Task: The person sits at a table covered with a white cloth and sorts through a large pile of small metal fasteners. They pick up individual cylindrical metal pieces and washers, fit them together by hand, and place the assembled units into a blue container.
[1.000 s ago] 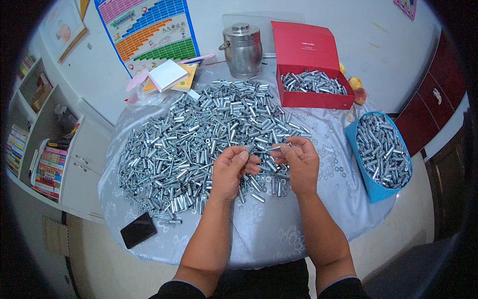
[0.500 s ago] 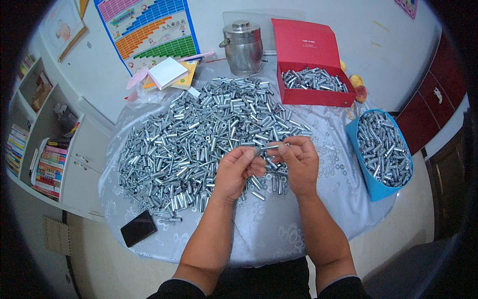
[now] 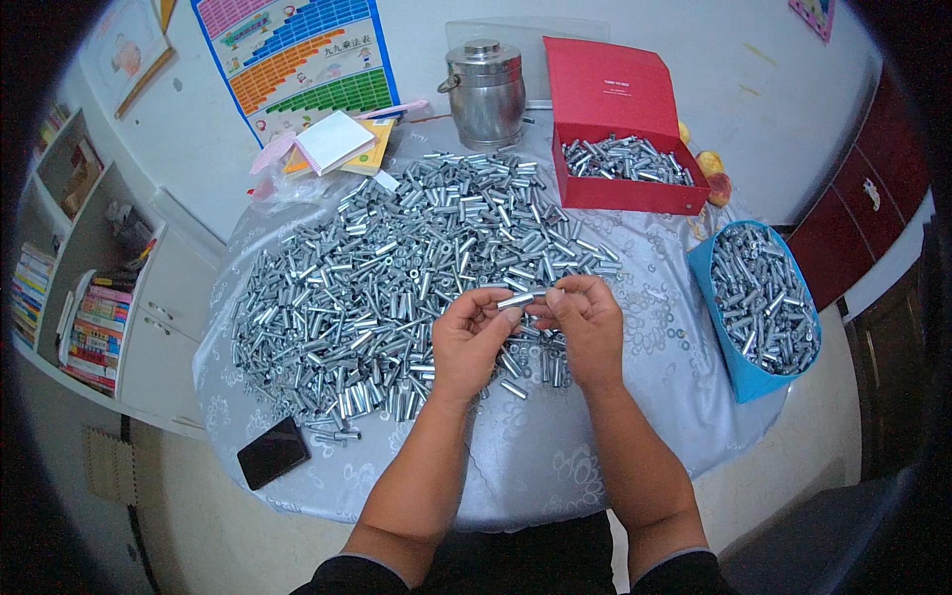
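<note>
Above the near right part of a large heap of silver metal sleeves and bolts, my two hands meet. My left hand is closed, its thumb and fingers pinching a shiny metal sleeve. At the sleeve's right end, my right hand pinches a thinner metal bolt that lines up with it. The fingers mostly hide this bolt, and I cannot tell how far it sits inside the sleeve. Several loose sleeves lie on the cloth just below the hands.
A red box with metal pieces stands at the back right; a blue bin of finished-looking bolts is at the right edge. Washers are scattered on the cloth. A black phone lies front left, a metal pot at the back.
The hands have come closer together, the right one shifting slightly left. The sleeve in my left fingers now shows clearly, in line with the bolt held by my right hand.
</note>
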`<state>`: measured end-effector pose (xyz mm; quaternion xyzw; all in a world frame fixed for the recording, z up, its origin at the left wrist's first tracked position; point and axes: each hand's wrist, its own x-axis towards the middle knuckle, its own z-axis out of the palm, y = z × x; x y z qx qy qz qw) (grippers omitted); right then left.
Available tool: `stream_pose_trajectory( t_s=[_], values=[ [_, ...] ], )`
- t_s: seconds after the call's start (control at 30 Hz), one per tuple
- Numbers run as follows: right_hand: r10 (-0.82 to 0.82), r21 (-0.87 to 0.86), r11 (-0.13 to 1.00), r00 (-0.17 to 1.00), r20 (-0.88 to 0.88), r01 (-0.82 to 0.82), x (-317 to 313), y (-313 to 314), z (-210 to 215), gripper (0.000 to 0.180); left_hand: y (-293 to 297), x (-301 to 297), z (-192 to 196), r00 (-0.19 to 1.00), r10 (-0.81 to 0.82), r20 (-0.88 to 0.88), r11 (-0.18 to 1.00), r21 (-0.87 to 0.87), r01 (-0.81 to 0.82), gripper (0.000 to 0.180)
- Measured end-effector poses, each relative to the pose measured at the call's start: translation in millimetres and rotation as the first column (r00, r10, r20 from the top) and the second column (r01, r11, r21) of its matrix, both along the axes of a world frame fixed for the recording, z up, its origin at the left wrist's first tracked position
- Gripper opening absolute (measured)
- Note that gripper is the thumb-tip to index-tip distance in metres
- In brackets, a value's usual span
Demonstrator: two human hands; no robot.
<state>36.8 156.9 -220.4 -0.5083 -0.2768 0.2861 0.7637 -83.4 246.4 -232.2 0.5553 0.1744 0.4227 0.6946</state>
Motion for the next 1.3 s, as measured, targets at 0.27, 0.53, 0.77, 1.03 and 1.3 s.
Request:
stream_pose_trajectory(
  t_s=[0.27,0.53,0.77,1.03,1.3],
  values=[
    [-0.055,0.034,0.998,0.996,0.068,0.053,-2,2,-5,0.017,1,2,-6,0.973,0.196,-0.123,0.924,0.354,-0.141,0.02],
    [-0.024,-0.073,0.997,0.994,0.107,0.032,-8,2,-9,0.018,-4,1,2,0.988,0.13,-0.08,0.963,0.247,-0.107,0.025],
    [-0.177,0.09,0.981,0.98,0.086,0.17,0,-3,3,0.022,-1,3,-1,0.974,0.216,-0.073,0.942,0.278,-0.188,0.021],
    [-0.14,0.164,0.98,0.977,0.163,0.113,-4,-4,-1,0.021,5,-1,2,0.952,0.282,-0.119,0.743,0.655,-0.138,0.032],
    [-0.117,-0.033,0.991,0.966,0.232,0.128,4,-6,0,0.021,0,-3,-1,0.958,0.17,-0.231,0.96,0.258,-0.108,0.024]
  ],
)
